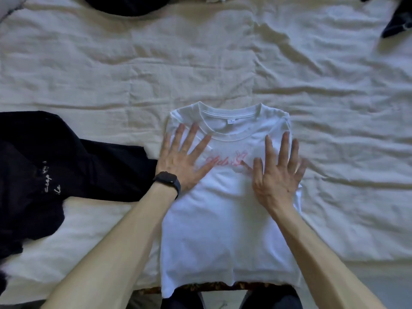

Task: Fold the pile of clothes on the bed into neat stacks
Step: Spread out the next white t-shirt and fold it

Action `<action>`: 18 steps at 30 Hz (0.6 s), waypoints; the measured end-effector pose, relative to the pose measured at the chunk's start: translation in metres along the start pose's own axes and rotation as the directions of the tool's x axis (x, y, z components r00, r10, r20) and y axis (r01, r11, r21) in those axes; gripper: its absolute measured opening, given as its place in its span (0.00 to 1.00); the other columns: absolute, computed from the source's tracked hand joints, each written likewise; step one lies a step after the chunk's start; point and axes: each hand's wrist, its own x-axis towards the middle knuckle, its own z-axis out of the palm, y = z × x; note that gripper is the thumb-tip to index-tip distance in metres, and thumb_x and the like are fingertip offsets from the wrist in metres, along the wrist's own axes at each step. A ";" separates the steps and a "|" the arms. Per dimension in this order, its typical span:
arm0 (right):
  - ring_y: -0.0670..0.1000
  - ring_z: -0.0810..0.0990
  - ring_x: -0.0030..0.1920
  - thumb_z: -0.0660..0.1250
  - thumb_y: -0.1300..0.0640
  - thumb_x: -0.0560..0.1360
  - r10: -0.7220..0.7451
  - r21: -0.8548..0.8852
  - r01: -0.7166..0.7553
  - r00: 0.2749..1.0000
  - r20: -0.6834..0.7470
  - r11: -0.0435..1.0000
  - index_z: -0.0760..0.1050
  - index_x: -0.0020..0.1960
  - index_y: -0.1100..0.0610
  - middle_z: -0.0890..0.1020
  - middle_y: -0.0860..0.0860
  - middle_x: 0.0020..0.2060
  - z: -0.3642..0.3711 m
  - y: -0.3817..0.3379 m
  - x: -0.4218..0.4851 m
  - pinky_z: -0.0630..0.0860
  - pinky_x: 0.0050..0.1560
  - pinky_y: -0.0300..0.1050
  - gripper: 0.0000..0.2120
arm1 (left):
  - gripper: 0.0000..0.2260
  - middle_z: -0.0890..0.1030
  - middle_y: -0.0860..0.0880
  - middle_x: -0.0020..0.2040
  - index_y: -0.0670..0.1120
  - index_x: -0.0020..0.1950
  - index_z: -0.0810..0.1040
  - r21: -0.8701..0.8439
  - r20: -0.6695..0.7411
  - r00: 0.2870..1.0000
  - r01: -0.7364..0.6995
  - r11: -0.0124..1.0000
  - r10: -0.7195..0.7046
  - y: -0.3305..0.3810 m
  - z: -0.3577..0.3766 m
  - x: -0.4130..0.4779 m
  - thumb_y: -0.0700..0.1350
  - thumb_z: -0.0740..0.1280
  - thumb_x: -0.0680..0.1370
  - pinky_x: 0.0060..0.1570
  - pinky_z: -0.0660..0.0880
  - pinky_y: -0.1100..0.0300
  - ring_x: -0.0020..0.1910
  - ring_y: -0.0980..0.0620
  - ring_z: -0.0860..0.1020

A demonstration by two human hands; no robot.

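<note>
black garment (89,166): white script, perhaps "keep" | white T-shirt (223,219): pink script, unreadable

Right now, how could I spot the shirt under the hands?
Find the wide cream sheet, then its near edge in the middle. There lies a white T-shirt, with the left hand and right hand flat on its chest. Unlike the dark garment to its left, it is white with pink writing.

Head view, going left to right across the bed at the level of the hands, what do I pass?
In order: dark garment with white lettering → left hand → right hand → wrinkled bedsheet.
</note>
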 end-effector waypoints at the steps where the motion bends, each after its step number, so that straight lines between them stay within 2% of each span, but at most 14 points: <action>1: 0.53 0.41 0.82 0.53 0.46 0.84 -0.011 -0.082 0.023 0.989 0.145 0.996 0.49 0.83 0.45 0.44 0.51 0.83 0.003 0.016 0.006 0.40 0.79 0.64 0.29 | 0.32 0.31 0.52 0.80 0.62 0.78 0.31 -0.003 -0.006 1.000 0.016 1.000 -0.016 -0.005 0.008 0.000 0.71 0.36 0.77 0.76 0.35 0.41 0.79 0.45 0.33; 2: 0.53 0.37 0.82 0.49 0.43 0.84 -0.036 -0.128 0.069 0.970 0.242 0.989 0.43 0.83 0.43 0.39 0.50 0.82 0.007 0.030 0.011 0.38 0.78 0.66 0.30 | 0.32 0.30 0.53 0.79 0.63 0.77 0.31 -0.002 -0.022 0.999 0.028 1.000 -0.028 -0.008 0.013 0.001 0.72 0.35 0.77 0.76 0.35 0.41 0.79 0.45 0.32; 4: 0.53 0.35 0.81 0.46 0.40 0.83 -0.119 -0.127 0.162 0.947 0.298 0.979 0.39 0.82 0.41 0.37 0.50 0.82 0.009 0.047 0.020 0.37 0.78 0.65 0.31 | 0.32 0.30 0.53 0.79 0.64 0.78 0.32 -0.026 -0.060 0.997 0.043 0.999 -0.044 -0.006 0.016 0.004 0.73 0.37 0.77 0.75 0.35 0.41 0.79 0.45 0.33; 5: 0.54 0.38 0.82 0.47 0.40 0.83 -0.155 -0.095 0.185 0.953 0.261 0.978 0.42 0.83 0.42 0.40 0.51 0.83 0.007 0.049 0.019 0.38 0.79 0.63 0.31 | 0.32 0.31 0.53 0.80 0.63 0.78 0.33 -0.034 -0.081 0.996 0.039 0.999 -0.042 -0.004 0.016 0.001 0.72 0.39 0.78 0.75 0.34 0.40 0.79 0.45 0.34; 7: 0.58 0.49 0.82 0.53 0.42 0.81 -0.161 0.037 0.158 0.985 0.068 0.987 0.54 0.83 0.49 0.52 0.57 0.82 -0.001 0.050 0.006 0.45 0.79 0.60 0.32 | 0.32 0.36 0.50 0.81 0.62 0.80 0.39 -0.057 -0.145 0.989 0.013 0.998 -0.021 0.003 0.013 -0.015 0.69 0.45 0.79 0.75 0.36 0.39 0.80 0.46 0.38; 9: 0.61 0.61 0.78 0.60 0.46 0.81 -0.022 0.212 0.036 0.997 -0.068 0.977 0.62 0.80 0.59 0.64 0.61 0.78 -0.007 0.061 -0.025 0.56 0.77 0.57 0.32 | 0.33 0.47 0.48 0.83 0.58 0.82 0.51 -0.154 -0.228 0.973 0.003 0.988 -0.038 0.017 0.014 -0.046 0.65 0.53 0.79 0.75 0.44 0.38 0.81 0.46 0.47; 10: 0.62 0.66 0.75 0.65 0.47 0.80 0.070 0.282 -0.051 0.996 -0.059 0.958 0.64 0.78 0.61 0.69 0.62 0.74 -0.009 0.069 -0.046 0.61 0.74 0.58 0.32 | 0.32 0.53 0.46 0.82 0.55 0.81 0.57 -0.232 -0.263 0.960 0.030 0.972 -0.093 0.025 0.016 -0.068 0.62 0.58 0.78 0.75 0.50 0.37 0.80 0.44 0.53; 12: 0.60 0.73 0.64 0.72 0.48 0.77 0.239 0.383 -0.244 0.969 0.060 0.891 0.68 0.73 0.60 0.76 0.57 0.63 -0.013 0.089 -0.093 0.71 0.65 0.57 0.29 | 0.30 0.65 0.42 0.76 0.50 0.77 0.67 -0.391 -0.308 0.912 0.137 0.910 -0.270 0.042 0.028 -0.122 0.57 0.66 0.75 0.68 0.65 0.38 0.73 0.40 0.66; 14: 0.54 0.77 0.54 0.75 0.46 0.74 0.347 0.426 -0.394 0.919 0.186 0.815 0.73 0.63 0.54 0.77 0.50 0.53 -0.019 0.108 -0.134 0.75 0.55 0.49 0.23 | 0.29 0.71 0.40 0.70 0.47 0.72 0.71 -0.531 -0.237 0.843 0.303 0.791 -0.482 0.055 0.043 -0.176 0.53 0.72 0.73 0.59 0.71 0.40 0.66 0.39 0.71; 16: 0.48 0.80 0.47 0.78 0.46 0.72 0.399 0.430 -0.470 0.883 0.249 0.771 0.75 0.54 0.50 0.80 0.47 0.48 -0.022 0.123 -0.164 0.72 0.46 0.39 0.17 | 0.28 0.74 0.40 0.64 0.44 0.68 0.73 -0.643 -0.022 0.761 0.486 0.592 -0.648 0.063 0.056 -0.219 0.50 0.77 0.71 0.56 0.72 0.43 0.61 0.38 0.73; 18: 0.43 0.82 0.44 0.80 0.46 0.70 0.412 0.483 -0.567 0.822 0.394 0.668 0.77 0.50 0.48 0.84 0.45 0.45 -0.024 0.136 -0.181 0.73 0.43 0.37 0.15 | 0.20 0.77 0.45 0.55 0.46 0.60 0.74 -0.712 0.233 0.687 0.603 0.360 -0.689 0.065 0.068 -0.250 0.51 0.76 0.73 0.51 0.75 0.48 0.54 0.41 0.76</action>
